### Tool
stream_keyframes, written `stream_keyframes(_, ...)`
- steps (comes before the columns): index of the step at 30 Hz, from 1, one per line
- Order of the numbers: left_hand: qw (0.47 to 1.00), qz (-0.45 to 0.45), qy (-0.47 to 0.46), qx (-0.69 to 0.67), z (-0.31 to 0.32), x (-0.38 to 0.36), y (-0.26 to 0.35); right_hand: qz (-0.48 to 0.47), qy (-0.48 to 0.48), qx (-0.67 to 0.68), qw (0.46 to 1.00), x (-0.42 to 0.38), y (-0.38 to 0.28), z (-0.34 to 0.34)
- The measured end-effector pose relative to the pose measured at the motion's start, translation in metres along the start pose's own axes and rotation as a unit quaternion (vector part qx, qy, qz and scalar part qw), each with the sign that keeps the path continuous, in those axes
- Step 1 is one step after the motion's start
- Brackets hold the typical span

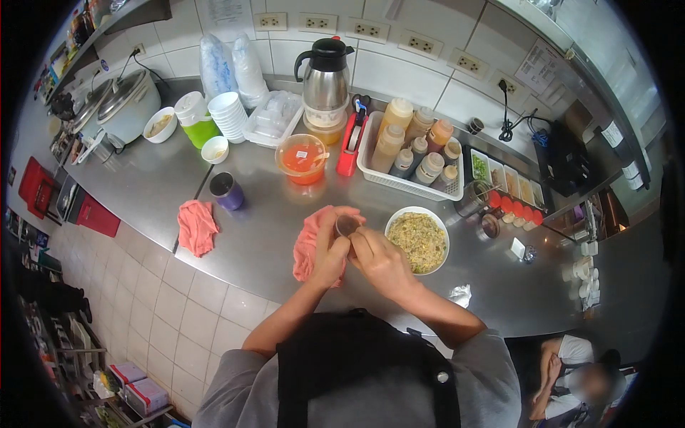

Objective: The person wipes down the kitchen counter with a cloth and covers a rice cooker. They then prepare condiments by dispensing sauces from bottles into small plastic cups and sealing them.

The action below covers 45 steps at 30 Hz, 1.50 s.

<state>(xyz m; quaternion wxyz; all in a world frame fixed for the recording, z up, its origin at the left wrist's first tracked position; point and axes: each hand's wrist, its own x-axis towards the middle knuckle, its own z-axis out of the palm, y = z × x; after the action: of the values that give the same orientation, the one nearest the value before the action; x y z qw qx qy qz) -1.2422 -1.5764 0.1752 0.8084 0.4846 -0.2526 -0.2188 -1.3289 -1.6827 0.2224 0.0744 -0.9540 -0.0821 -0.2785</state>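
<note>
A small clear cup with dark brown contents (347, 226) is between my two hands, over the counter. My left hand (330, 255) is closed around its left side. The fingers of my right hand (380, 258) are closed at its right edge, and the fingertips are partly hidden. Beneath the hands lies a crumpled pink cloth (307, 246). Just right of my right hand stands a white bowl (447, 251) full of fried rice (416, 239).
Behind the hands are a tub of orange liquid (302, 158), a red tape dispenser (350, 146) and a white basket (407, 187) of sauce bottles. A purple cup (227, 191) and another pink cloth (197, 227) are at left. Crumpled white paper (461, 295) lies right. A person (571, 385) sits lower right.
</note>
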Motion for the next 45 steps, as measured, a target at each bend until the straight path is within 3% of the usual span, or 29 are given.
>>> stream_keyframes(5,1.0,0.005,0.012,0.007,0.001,-0.001,-0.001,-0.004,0.01,0.007,1.0,0.002,-0.001,0.002)
stream_keyframes(7,0.994,0.043,0.03,0.093,0.001,-0.002,0.0,-0.004,0.014,0.013,1.0,0.003,0.0,0.004)
stream_keyframes(10,0.992,0.062,0.039,0.101,0.0,-0.002,-0.005,-0.003,0.003,0.022,1.0,0.005,-0.001,0.004)
stream_keyframes(18,0.997,0.039,0.032,0.054,-0.002,-0.002,-0.009,-0.006,-0.009,0.023,1.0,0.006,-0.002,0.005)
stream_keyframes(20,0.999,0.028,0.029,0.029,-0.002,-0.002,-0.01,0.021,-0.079,0.021,0.996,0.004,-0.001,0.004)
stream_keyframes(23,0.998,0.032,0.037,0.029,-0.001,-0.002,-0.01,-0.011,-0.036,0.023,0.999,0.008,0.0,0.002)
stream_keyframes(27,0.999,0.017,0.033,0.026,-0.002,-0.004,-0.01,-0.013,-0.058,0.021,0.998,0.01,0.007,-0.003)
stream_keyframes(29,0.999,0.009,0.046,0.002,-0.005,-0.007,-0.016,0.009,-0.041,0.033,0.999,0.017,0.014,-0.014)
stream_keyframes(31,0.983,-0.072,0.024,-0.165,-0.014,-0.01,-0.03,0.019,-0.048,0.05,0.997,0.021,0.016,-0.019)
stream_keyframes(35,0.972,-0.121,0.057,-0.191,-0.01,-0.014,-0.031,0.041,-0.055,0.099,0.993,0.022,0.02,-0.015)
stream_keyframes(39,0.973,-0.076,0.035,-0.214,-0.015,-0.015,-0.037,0.067,-0.059,0.165,0.982,0.03,0.035,-0.012)
stream_keyframes(42,0.967,-0.085,0.013,-0.24,-0.018,-0.016,-0.035,0.167,-0.036,0.23,0.958,0.039,0.056,-0.001)
stream_keyframes(45,0.966,-0.107,0.018,-0.236,-0.009,-0.011,-0.012,0.2,-0.019,0.281,0.939,0.044,0.076,0.017)
